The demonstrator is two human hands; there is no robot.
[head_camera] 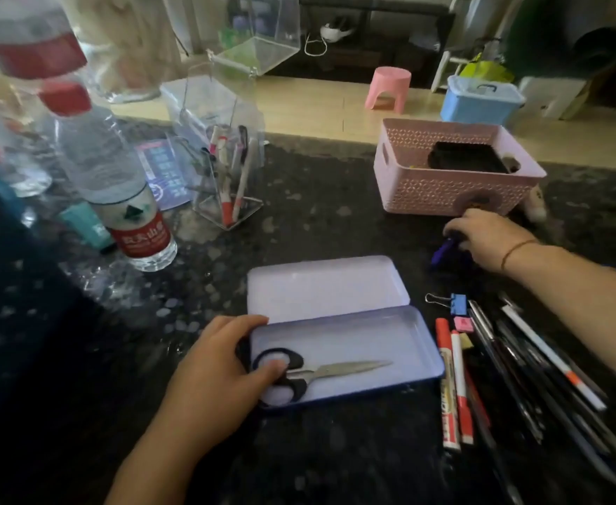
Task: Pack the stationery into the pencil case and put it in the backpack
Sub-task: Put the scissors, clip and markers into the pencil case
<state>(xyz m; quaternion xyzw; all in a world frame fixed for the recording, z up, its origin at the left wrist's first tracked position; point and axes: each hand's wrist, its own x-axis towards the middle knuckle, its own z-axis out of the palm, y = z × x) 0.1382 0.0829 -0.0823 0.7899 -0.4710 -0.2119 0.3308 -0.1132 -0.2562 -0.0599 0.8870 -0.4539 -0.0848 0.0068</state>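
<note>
An open pale tin pencil case [357, 344] lies on the dark speckled table, lid flat behind the tray. Black-handled scissors [335, 369] lie inside the tray. My left hand [222, 373] holds the tray's left end, thumb inside on the scissor handles. My right hand [488, 236] reaches to the far right and curls its fingers over a small dark blue object [443, 253] in front of the pink basket. Red markers [454, 380], several pens [539, 362], a blue binder clip [452, 300] and a pink eraser [462, 323] lie right of the case. No backpack is in view.
A pink basket [426, 191] with a black item stands at the back right. A clear acrylic pen holder [226, 184] with pens sits behind the case. Water bottles [131, 213] and a teal tube [84, 226] stand at the left.
</note>
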